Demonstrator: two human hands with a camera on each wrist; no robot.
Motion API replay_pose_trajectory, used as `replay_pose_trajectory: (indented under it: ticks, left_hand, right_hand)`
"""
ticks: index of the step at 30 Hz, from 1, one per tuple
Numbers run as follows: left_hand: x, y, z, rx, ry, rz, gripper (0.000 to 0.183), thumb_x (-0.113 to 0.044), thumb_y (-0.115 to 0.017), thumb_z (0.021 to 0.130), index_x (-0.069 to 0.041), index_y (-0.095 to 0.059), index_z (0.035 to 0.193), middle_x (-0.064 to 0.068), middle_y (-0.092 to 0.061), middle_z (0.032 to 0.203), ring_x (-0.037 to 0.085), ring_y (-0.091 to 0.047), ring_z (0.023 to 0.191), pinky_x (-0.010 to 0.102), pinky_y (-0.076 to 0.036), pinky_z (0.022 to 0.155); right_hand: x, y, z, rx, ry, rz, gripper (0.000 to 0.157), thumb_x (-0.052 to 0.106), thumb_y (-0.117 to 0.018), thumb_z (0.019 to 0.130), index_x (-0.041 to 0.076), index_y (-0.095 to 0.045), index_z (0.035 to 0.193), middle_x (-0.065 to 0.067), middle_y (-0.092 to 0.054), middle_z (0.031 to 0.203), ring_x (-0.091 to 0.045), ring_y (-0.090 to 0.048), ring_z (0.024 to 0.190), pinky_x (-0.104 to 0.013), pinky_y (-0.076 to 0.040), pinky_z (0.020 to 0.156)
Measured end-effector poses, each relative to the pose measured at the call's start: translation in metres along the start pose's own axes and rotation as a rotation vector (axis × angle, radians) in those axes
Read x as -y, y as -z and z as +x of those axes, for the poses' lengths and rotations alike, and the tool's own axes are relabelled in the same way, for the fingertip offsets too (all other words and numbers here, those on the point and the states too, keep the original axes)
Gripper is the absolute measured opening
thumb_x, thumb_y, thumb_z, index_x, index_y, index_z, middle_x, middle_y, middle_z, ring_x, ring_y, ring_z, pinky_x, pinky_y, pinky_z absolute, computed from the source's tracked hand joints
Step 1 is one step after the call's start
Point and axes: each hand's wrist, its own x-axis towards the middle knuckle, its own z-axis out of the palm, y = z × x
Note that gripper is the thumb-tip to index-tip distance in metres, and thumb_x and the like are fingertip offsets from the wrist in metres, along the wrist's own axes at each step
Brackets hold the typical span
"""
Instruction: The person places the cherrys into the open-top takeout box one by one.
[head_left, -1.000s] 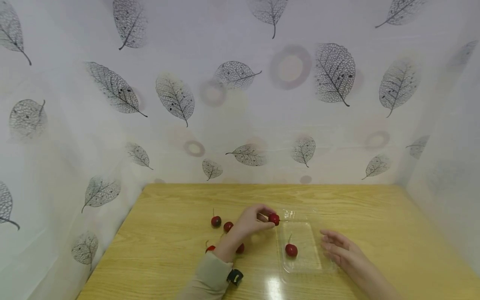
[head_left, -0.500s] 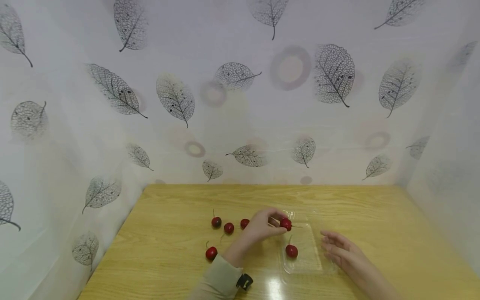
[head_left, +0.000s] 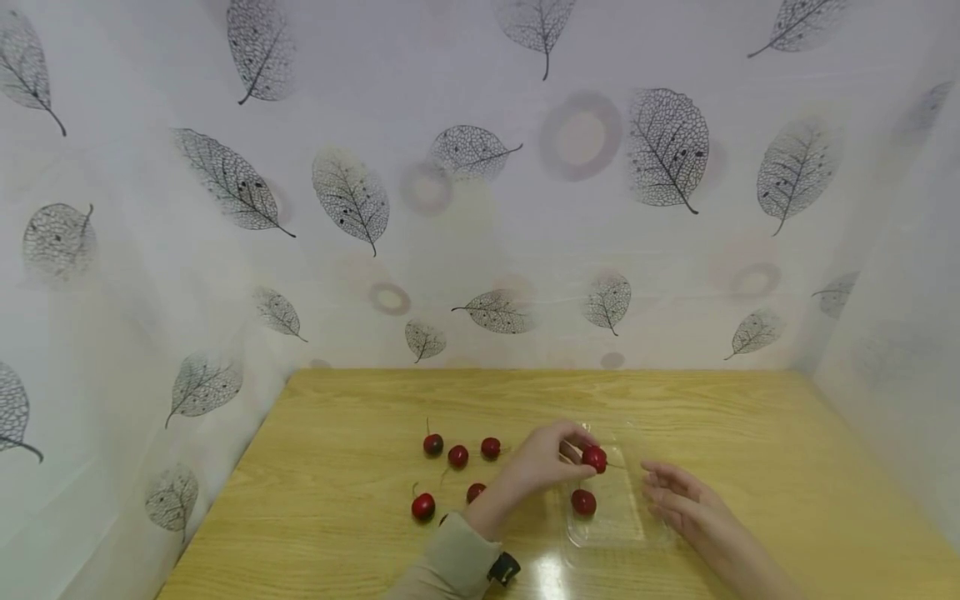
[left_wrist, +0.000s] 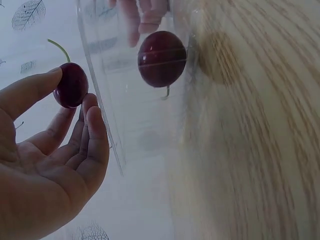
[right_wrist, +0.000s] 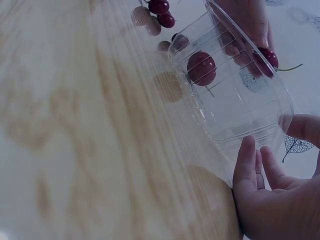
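Observation:
My left hand [head_left: 551, 458] pinches a dark red cherry [head_left: 595, 459] between thumb and fingertips, over the clear plastic container [head_left: 618, 508]. Its green stem points away from the palm, to the right in the head view. Another cherry [head_left: 583, 502] lies inside the container, near its left side; the left wrist view shows this cherry [left_wrist: 162, 59] through the transparent wall. At the container's right side is my right hand [head_left: 690, 504], fingers fairly straight. In the right wrist view, its fingertips [right_wrist: 246, 145] are right at the outer wall and the thumb is at the rim.
Several loose cherries lie on the wooden table [head_left: 337, 467] left of the container, among them one with an upright stem [head_left: 432, 444] and one nearer the front [head_left: 423, 507]. The left forearm partly covers another cherry [head_left: 476, 492]. A leaf-patterned sheet [head_left: 510, 250] surrounds the table.
My left hand has moved right with the pinched cherry, from the container's left edge to over its inside. Loose cherries behind the forearm have come into view. The right hand stays in place.

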Motion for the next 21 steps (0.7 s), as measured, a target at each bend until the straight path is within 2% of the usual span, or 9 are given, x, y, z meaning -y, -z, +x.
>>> replay_pose_trajectory:
  ticks: [7,12,21]
  left_hand:
    - [-0.002,-0.009,-0.001,0.010,-0.010,0.083,0.034,-0.001,-0.084,0.087,-0.007,-0.073,0.119,0.003,-0.075,0.104,-0.001,-0.063,0.084,0.014,-0.055,0.076]
    - [0.000,-0.014,-0.001,0.007,-0.011,0.152,0.034,-0.001,-0.085,0.085,-0.010,-0.074,0.116,-0.001,-0.073,0.101,-0.001,-0.062,0.085,0.014,-0.054,0.075]
    - [0.000,-0.023,-0.005,-0.001,-0.067,0.451,0.033,-0.011,-0.089,0.084,-0.017,-0.075,0.114,-0.008,-0.072,0.102,-0.001,-0.060,0.086,0.013,-0.049,0.074]
  right_hand:
    - [0.000,-0.001,0.001,-0.001,0.011,-0.002,0.035,0.010,-0.049,0.111,0.037,-0.060,0.131,0.014,-0.058,0.128,0.003,-0.061,0.118,-0.018,-0.055,0.102]
    - [-0.001,-0.001,0.001,-0.004,0.014,-0.012,0.035,0.010,-0.049,0.110,0.035,-0.059,0.132,0.013,-0.057,0.128,0.002,-0.061,0.118,-0.017,-0.055,0.101]
    - [-0.001,-0.002,0.001,-0.031,0.008,-0.019,0.035,0.010,-0.050,0.110,0.033,-0.058,0.135,0.014,-0.057,0.129,0.002,-0.061,0.118,-0.018,-0.055,0.101]
